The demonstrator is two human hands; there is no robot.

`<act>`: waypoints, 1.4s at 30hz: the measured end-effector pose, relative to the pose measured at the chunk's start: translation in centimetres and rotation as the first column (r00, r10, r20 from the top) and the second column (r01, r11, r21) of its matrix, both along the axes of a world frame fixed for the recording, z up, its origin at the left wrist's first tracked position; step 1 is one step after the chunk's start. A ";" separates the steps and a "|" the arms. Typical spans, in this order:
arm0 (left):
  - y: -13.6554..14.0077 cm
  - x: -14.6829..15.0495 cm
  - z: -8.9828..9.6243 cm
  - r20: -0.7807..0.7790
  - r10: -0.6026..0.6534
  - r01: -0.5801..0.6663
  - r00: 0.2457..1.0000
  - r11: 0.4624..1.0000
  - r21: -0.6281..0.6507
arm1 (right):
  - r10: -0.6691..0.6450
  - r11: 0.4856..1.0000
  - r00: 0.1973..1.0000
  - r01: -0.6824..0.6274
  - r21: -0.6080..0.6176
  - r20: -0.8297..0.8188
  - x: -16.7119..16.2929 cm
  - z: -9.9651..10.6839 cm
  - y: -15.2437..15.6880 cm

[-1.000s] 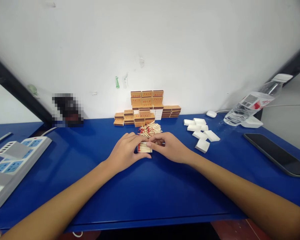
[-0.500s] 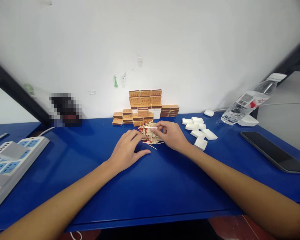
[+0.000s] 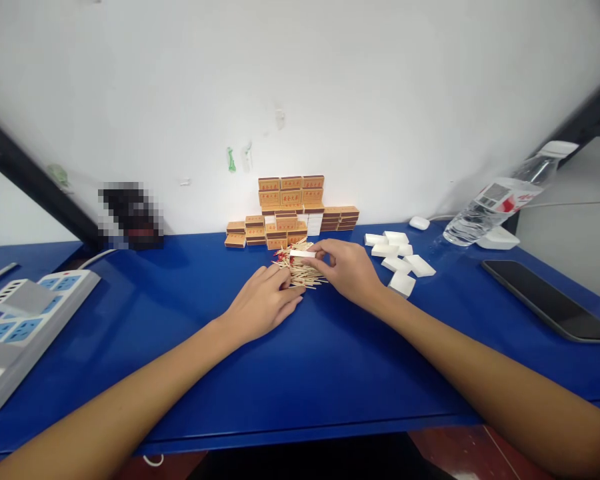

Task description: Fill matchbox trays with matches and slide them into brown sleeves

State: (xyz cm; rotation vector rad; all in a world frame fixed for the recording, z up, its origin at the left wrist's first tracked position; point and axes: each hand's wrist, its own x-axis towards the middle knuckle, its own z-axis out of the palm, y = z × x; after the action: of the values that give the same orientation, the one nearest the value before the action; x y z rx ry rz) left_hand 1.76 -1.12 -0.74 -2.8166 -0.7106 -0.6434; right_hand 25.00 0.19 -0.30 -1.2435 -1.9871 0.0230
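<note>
My right hand (image 3: 347, 268) pinches a small white matchbox tray (image 3: 303, 254) between thumb and fingers. It holds this tray just over a loose pile of matches (image 3: 310, 275) with red heads. At the pile's left front edge is my left hand (image 3: 263, 300), its thumb and index finger drawn close together low on the table. What lies between those fingertips is hidden. Behind the pile, orange-brown matchboxes (image 3: 291, 198) are stacked against the wall. Several white matchbox trays (image 3: 396, 265) lie loose to the right of my right hand.
On the right, a water bottle (image 3: 505, 193) leans beside a black phone (image 3: 550, 300) and a small white case (image 3: 419, 223). A power strip (image 3: 45, 333) sits at the left. The blue table (image 3: 300, 380) ends at its front edge near me.
My left thumb and index finger have drawn together at the pile's front, where a stray match lay. My right hand keeps the tray over the pile, its side now turned more toward me.
</note>
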 end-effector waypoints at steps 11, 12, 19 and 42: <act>0.1 -0.4 0.0 0.006 0.003 -0.002 1.000 0.994 -0.109 | 0.024 0.998 0.995 -0.029 0.055 0.100 0.9 1.4 -1.0; 0.1 -0.4 0.0 0.025 -0.010 0.013 1.000 0.993 -0.120 | 0.023 0.997 0.995 -0.030 0.066 0.099 1.0 1.6 -1.0; 0.4 -1.0 0.3 0.134 0.184 -0.160 0.974 0.971 -0.176 | -0.121 0.988 0.987 0.109 0.109 0.108 4.1 3.3 0.0; 1.1 -1.0 -0.3 0.175 0.152 -0.109 0.973 0.965 -0.238 | -0.443 0.756 0.795 0.580 -0.304 0.414 16.8 5.4 1.5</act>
State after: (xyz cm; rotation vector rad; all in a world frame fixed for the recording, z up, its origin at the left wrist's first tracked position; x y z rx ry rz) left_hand 0.75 -0.02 -1.02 -2.9029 -1.0591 -0.8695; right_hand 41.80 1.72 5.12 -2.1819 -1.8764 -0.0335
